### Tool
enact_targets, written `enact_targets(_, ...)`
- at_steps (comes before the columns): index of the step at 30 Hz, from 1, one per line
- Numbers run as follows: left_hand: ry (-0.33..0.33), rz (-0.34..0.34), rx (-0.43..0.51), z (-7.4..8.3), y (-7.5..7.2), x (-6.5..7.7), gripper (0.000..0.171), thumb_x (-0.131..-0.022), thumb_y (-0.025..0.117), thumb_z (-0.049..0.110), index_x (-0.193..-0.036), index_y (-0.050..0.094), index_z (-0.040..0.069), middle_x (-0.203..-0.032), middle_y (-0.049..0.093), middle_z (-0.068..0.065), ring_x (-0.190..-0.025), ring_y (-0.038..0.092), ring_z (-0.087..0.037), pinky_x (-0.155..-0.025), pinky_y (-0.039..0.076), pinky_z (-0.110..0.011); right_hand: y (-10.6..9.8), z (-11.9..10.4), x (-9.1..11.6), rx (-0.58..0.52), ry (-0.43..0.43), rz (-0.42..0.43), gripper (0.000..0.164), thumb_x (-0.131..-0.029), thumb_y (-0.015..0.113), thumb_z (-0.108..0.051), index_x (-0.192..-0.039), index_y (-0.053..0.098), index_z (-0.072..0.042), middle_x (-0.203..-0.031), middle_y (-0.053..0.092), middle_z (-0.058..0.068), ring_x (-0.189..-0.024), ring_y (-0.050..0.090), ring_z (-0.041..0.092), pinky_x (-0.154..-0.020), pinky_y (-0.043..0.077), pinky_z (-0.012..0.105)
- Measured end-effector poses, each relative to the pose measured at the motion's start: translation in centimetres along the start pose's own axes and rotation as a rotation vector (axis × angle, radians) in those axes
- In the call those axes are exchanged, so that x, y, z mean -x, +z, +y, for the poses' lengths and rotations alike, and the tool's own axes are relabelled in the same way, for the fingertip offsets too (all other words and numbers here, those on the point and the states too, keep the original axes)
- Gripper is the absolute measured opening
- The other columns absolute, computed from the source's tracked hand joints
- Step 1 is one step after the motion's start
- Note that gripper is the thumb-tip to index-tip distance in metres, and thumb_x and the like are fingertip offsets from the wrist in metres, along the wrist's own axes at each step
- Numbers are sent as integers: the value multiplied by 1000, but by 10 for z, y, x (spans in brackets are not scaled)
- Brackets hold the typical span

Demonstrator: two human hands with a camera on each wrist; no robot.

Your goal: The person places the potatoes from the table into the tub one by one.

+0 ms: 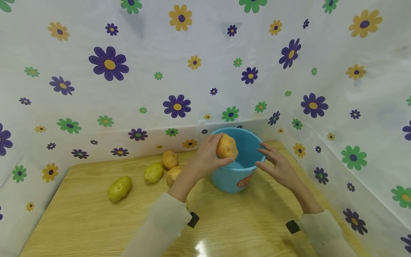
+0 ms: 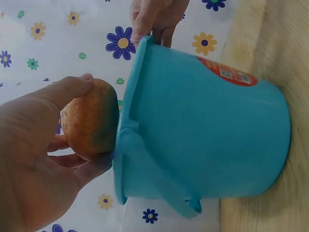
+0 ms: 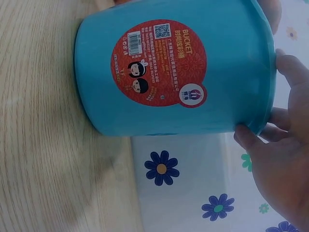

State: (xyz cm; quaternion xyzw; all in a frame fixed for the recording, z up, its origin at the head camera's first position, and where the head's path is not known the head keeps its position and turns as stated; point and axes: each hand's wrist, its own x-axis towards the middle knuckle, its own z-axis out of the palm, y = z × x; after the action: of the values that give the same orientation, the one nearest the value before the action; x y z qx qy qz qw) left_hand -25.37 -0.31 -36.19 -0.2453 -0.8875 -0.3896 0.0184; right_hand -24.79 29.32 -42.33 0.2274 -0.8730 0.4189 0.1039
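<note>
My left hand (image 1: 205, 157) holds a tan potato (image 1: 227, 147) between thumb and fingers at the left rim of a blue bucket (image 1: 232, 180). In the left wrist view the potato (image 2: 91, 120) is beside the bucket's rim, the fingertips close to that edge. My right hand (image 1: 280, 167) grips the opposite side of the rim. The right wrist view has its thumb (image 3: 248, 137) on the outer edge of the bucket (image 3: 222, 58), which stands upright on the table. Only part of the bucket's inside shows.
Left of the bucket lie a greenish-yellow potato (image 1: 120, 188), another greenish one (image 1: 153, 172), a brown potato (image 1: 170, 159) and a tan one (image 1: 173, 175) partly hidden by my left arm. The wooden table (image 1: 86, 214) meets a flower-printed sheet (image 1: 144, 43) behind and at right.
</note>
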Motion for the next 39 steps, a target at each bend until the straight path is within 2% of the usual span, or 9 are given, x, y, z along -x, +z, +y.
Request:
enact_targets(4, -27, -28, 10, 4, 12, -7, 89, -92, 79, 40, -161, 31, 8, -158, 38, -15, -130, 53, -30, -104, 52, -47, -1, -3, -1, -15, -11, -1, 56, -97, 73, -9, -145, 51, 11, -161, 35, 24, -145, 37, 48, -111, 39, 52)
enact_targets(9, -57, -29, -33, 5, 24, -12, 90, -92, 79, 43, -161, 31, 9, -158, 39, -14, -132, 52, -29, -107, 50, -48, -2, -5, -1, -15, -2, -4, 57, -97, 73, -9, -145, 50, 11, -161, 35, 24, -145, 37, 47, -111, 39, 51)
enact_targets(14, -82, -41, -59, 6, 30, -17, 91, -92, 78, 45, -161, 31, 10, -159, 38, -14, -134, 52, -28, -108, 49, -48, -1, -3, -1, -20, 5, -4, 57, -98, 72, -10, -145, 50, 11, -162, 34, 23, -146, 36, 46, -112, 38, 49)
enact_targets(22, -84, -59, -89, 5, 36, -20, 92, -91, 79, 44, -162, 31, 10, -158, 40, -14, -135, 52, -29, -108, 49, -47, 0, 1, 0, 1, 2, -8, 57, -99, 71, -15, -146, 49, 10, -162, 35, 22, -146, 37, 45, -113, 37, 45)
enact_targets(27, -86, -57, -116, 5, 37, -19, 92, -91, 79, 46, -162, 31, 11, -159, 39, -14, -137, 51, -30, -109, 49, -48, 0, 2, 0, -17, -3, -11, 58, -100, 71, -14, -147, 48, 10, -163, 34, 21, -147, 36, 45, -114, 36, 35)
enact_targets(34, -77, -54, -142, 5, 38, -20, 91, -92, 79, 42, -162, 32, 11, -161, 38, -14, -144, 44, -31, -115, 42, -51, -1, 3, 1, -28, -5, -8, 58, -100, 70, -14, -147, 47, 11, -163, 33, 22, -147, 35, 46, -113, 35, 21)
enact_targets(36, -78, -56, -148, 6, 38, -20, 89, -93, 79, 41, -162, 31, 11, -161, 38, -14, -144, 44, -31, -115, 41, -51, -1, 3, 1, -28, -2, -10, 58, -100, 70, -14, -147, 47, 11, -163, 32, 21, -147, 35, 46, -114, 35, 22)
enact_targets(39, -79, -45, -127, 5, 38, -20, 86, -94, 77, 40, -162, 32, 12, -161, 38, -13, -145, 42, -30, -116, 40, -51, -1, 2, 1, -27, 5, -13, 59, -100, 70, -15, -148, 47, 10, -164, 32, 21, -147, 34, 46, -115, 36, 32)
